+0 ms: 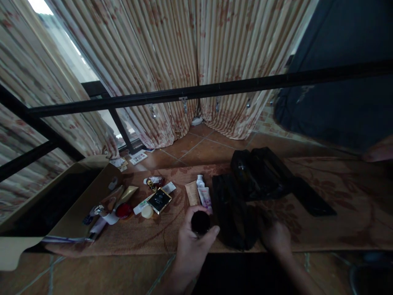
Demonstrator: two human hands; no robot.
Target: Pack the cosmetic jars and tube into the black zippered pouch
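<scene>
My left hand (192, 246) is closed around a container with a round black top (200, 223), seen from above; its body is hidden in my palm. Just beyond it lie a beige tube (192, 193), a white tube with a pink print (205, 197) and a small white-capped bottle (200, 180). My right hand (278, 237) grips the right side of a black bag (225, 213), which lies unfolded on the patterned cloth (166, 241). The right fingertips are dim and partly lost against the dark fabric.
Toiletries lie to the left: a black gold-edged box (159, 200), a round cream lid (147, 212), a red jar (124, 211). A cardboard box (92, 205) stands at far left. A black phone-like slab (316, 198) lies right. A dark rail (196, 91) crosses before curtains (172, 49).
</scene>
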